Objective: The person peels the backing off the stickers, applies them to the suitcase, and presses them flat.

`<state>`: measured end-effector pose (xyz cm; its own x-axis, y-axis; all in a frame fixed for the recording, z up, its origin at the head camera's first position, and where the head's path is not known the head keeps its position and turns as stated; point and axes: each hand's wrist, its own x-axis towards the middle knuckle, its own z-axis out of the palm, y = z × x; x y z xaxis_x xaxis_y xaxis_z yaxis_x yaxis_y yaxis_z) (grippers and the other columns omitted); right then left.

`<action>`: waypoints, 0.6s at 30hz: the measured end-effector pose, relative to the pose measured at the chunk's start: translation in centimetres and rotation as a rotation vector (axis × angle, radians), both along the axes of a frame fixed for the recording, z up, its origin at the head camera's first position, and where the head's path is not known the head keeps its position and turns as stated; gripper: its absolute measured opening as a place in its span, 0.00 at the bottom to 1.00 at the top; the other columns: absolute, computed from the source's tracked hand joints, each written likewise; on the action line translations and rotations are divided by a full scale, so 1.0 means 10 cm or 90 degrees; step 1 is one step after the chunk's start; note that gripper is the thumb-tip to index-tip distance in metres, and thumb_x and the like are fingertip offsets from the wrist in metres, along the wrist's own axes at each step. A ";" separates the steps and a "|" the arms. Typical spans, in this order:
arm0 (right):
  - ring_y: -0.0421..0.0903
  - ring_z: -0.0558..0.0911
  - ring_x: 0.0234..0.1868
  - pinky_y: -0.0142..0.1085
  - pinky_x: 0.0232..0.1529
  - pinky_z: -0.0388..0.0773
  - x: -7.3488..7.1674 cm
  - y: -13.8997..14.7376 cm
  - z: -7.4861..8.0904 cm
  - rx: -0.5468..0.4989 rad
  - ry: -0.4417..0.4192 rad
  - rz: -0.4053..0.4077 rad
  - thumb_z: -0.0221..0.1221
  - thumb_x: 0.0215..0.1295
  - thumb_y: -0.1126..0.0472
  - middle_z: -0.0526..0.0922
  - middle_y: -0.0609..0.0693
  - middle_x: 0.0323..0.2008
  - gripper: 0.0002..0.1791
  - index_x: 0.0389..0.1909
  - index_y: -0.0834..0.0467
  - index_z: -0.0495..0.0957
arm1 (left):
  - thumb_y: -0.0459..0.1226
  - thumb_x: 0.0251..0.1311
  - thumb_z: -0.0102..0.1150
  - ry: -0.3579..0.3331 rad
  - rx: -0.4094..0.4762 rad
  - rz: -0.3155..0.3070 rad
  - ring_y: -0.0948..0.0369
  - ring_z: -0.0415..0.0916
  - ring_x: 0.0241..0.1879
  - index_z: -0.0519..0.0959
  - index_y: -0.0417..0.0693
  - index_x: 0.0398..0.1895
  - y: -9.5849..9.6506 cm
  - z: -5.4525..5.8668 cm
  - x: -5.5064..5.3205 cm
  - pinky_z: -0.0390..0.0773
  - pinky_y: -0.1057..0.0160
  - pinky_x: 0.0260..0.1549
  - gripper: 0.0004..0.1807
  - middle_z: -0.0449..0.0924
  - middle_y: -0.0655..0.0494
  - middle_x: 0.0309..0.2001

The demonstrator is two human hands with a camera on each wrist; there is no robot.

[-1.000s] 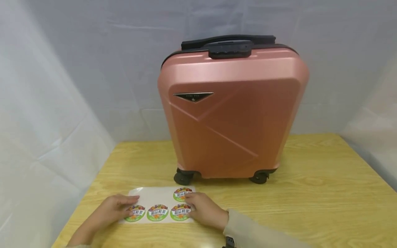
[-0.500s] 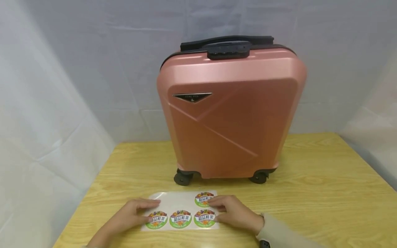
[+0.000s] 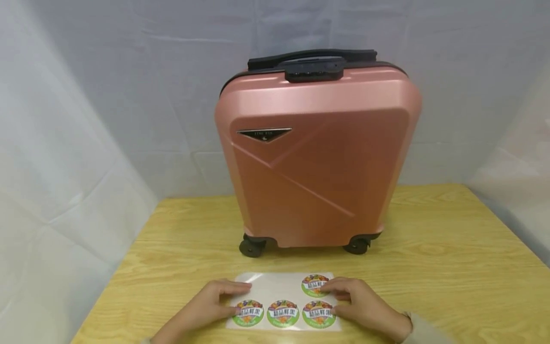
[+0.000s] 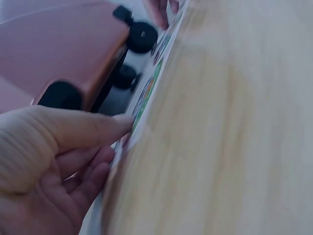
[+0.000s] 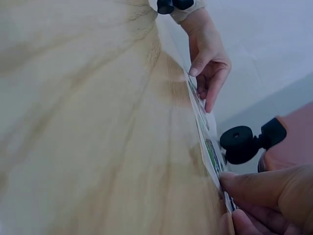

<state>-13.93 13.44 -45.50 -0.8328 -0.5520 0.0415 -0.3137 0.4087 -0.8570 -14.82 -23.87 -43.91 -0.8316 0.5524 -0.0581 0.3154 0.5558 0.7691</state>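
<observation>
A white sheet of round fruit stickers (image 3: 275, 285) lies low near the front of the table, several stickers still on it and the upper left part bare. My left hand (image 3: 208, 306) holds its left edge, the thumb beside the lower left sticker (image 3: 249, 314). At the right edge my right hand (image 3: 365, 306) holds it, fingertips overlapping the upper right sticker (image 3: 315, 285). In the left wrist view the left thumb (image 4: 115, 126) presses the sheet with the other fingers curled behind. The right thumb (image 5: 230, 181) does likewise in the right wrist view.
Behind the sheet a rose-pink suitcase (image 3: 318, 172) stands upright on black wheels (image 3: 252, 247), its black handle (image 3: 313, 56) on top. The wooden table (image 3: 438, 258) spreads to both sides. White cloth (image 3: 129, 95) hangs around the back and sides.
Both hands have slid the sticker sheet to the right and a little nearer, from left of the suitcase to in front of it. The suitcase stays put.
</observation>
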 end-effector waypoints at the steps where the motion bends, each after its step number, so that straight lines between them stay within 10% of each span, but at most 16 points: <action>1: 0.57 0.72 0.58 0.33 0.50 0.76 0.01 0.05 -0.01 -0.006 0.002 -0.004 0.64 0.56 0.65 0.78 0.56 0.53 0.19 0.51 0.58 0.79 | 0.42 0.52 0.66 -0.002 0.002 0.002 0.50 0.70 0.59 0.79 0.47 0.54 0.05 0.00 0.00 0.67 0.55 0.59 0.24 0.77 0.59 0.56; 18: 0.36 0.75 0.52 0.35 0.50 0.76 0.06 0.46 -0.04 -0.067 -0.038 -0.033 0.63 0.57 0.65 0.77 0.62 0.52 0.18 0.49 0.62 0.78 | 0.33 0.49 0.68 -0.063 0.037 0.014 0.50 0.71 0.59 0.80 0.45 0.52 0.52 0.03 0.02 0.67 0.49 0.58 0.23 0.80 0.57 0.52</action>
<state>-13.35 18.07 -45.91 -0.8627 -0.5035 0.0474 -0.2424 0.3293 -0.9126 -14.63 -18.63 -43.66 -0.8353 0.5389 -0.1087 0.2249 0.5153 0.8270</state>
